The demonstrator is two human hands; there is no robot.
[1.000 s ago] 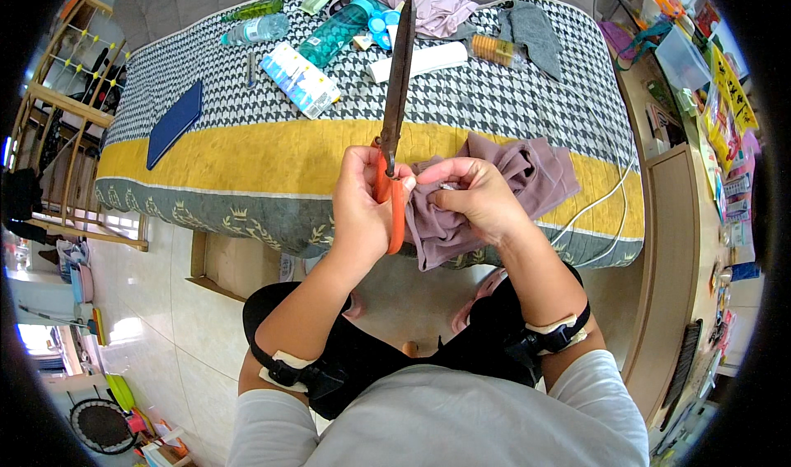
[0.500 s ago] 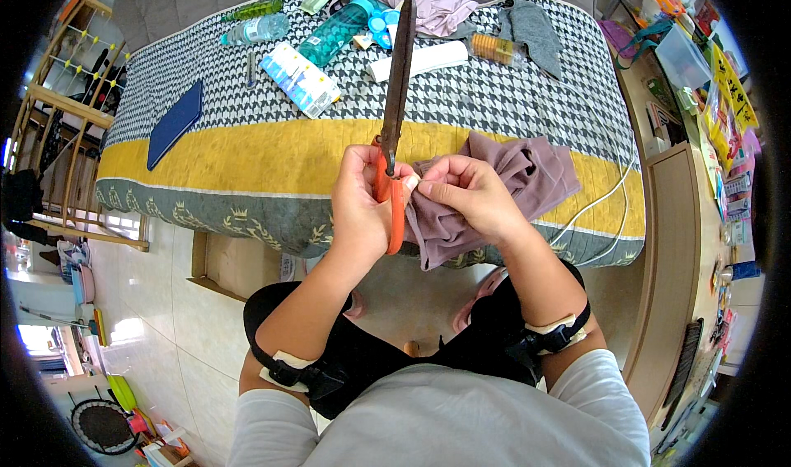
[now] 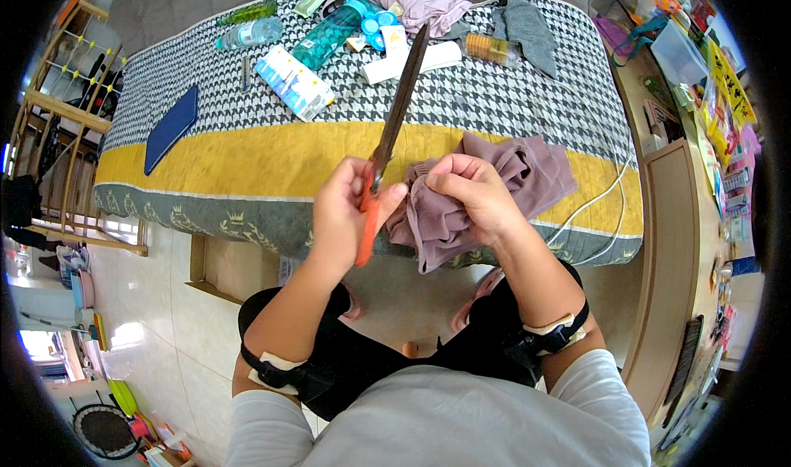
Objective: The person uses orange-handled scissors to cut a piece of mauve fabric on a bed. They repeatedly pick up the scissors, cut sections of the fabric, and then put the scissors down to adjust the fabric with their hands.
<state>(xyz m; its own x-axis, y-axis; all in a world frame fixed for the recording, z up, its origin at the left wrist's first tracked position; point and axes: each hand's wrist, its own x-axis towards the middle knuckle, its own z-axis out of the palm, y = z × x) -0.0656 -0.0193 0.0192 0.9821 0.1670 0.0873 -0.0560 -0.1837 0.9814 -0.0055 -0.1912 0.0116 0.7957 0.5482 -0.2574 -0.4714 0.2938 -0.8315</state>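
Observation:
My left hand [image 3: 338,212] is closed around the orange handles of a pair of scissors [image 3: 401,96]. Their long dark blades are together and point up and away, tilted a little right. Just to the right, my right hand [image 3: 478,193] pinches the gathered edge of a mauve garment [image 3: 527,170] between thumb and fingertips. Most of the cloth lies crumpled on the bed's front part, and a fold hangs over the near edge. Whether a thread or something small is also in the pinch cannot be made out.
On the patterned bedspread [image 3: 222,150] lie a blue folder [image 3: 171,129], a white-and-blue pack [image 3: 294,84], a teal bottle [image 3: 329,35], a clear bottle [image 3: 250,34], a white roll [image 3: 412,63] and a grey cloth [image 3: 527,35]. A white cable [image 3: 595,206] runs down the right side.
My left hand with the scissors has moved left, away from the right hand, and the blades now lean more to the right. The right hand keeps its pinch on the garment.

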